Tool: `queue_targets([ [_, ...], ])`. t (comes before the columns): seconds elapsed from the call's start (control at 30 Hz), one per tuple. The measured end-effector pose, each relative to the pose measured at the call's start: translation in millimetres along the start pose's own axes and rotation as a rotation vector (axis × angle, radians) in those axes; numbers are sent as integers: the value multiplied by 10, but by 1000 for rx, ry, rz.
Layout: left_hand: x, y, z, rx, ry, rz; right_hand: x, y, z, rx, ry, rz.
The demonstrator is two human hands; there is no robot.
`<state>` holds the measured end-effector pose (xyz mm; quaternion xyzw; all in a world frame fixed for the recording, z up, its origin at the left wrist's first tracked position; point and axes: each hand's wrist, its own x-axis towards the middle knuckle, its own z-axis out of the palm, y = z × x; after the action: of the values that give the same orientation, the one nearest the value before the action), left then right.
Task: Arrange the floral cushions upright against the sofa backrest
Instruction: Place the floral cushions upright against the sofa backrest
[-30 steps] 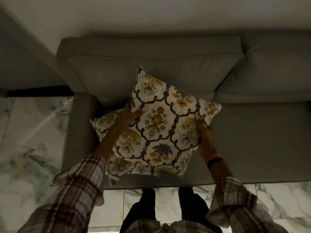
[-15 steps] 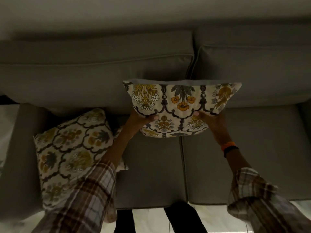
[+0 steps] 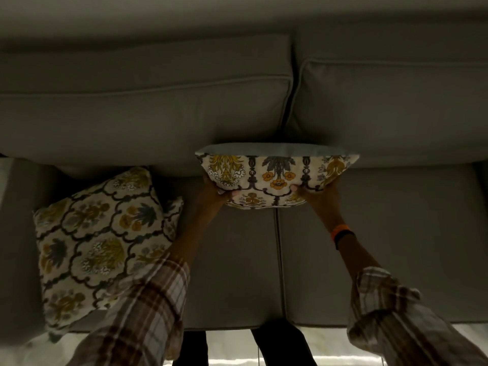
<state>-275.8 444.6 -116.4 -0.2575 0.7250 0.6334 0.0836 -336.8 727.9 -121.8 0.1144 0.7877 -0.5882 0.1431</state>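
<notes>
Both hands, left point(image 3: 217, 192) and right point(image 3: 315, 192), grip one cushion point(image 3: 277, 171) by its lower edge, standing it against the backrest point(image 3: 148, 114) near the middle seam. The other cushion point(image 3: 100, 239) lies flat on the left seat.

The room is dim. A grey fabric sofa point(image 3: 237, 273) fills nearly the whole view, its two piped back cushions point(image 3: 148, 107) meeting at a dark seam right of centre. Two seat cushions meet at a seam below it. At the bottom edge runs a strip of pale glossy floor point(image 3: 232, 350) (veined like marble), brighter than everything above it.
</notes>
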Motion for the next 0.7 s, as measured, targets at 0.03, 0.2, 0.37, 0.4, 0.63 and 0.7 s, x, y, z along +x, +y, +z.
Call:
queue_targets([
  [0.03, -37, 16, -6, 14, 11, 3, -89, 24, 78, -54, 43, 61],
  [0.2, -330, -166, -221, 405, 37, -100, -752, 230, 668, -437, -80, 465],
  [0.37, -742, -576, -1153, 862, 171, 45, -1346, 160, 1744, -407, -363, 379],
  [0.4, -818, -672, -1422, 903, 200, 66, -1433, 105, 2004, -405, -415, 346],
  [0.63, -1244, -1396, -3177, 821, 365, -111, -1681, -328, 3597, -303, -540, 221],
  [0.7, -1272, -1587, -3496, 764, 355, -182, -1647, -349, 3953, -260, -550, 169],
])
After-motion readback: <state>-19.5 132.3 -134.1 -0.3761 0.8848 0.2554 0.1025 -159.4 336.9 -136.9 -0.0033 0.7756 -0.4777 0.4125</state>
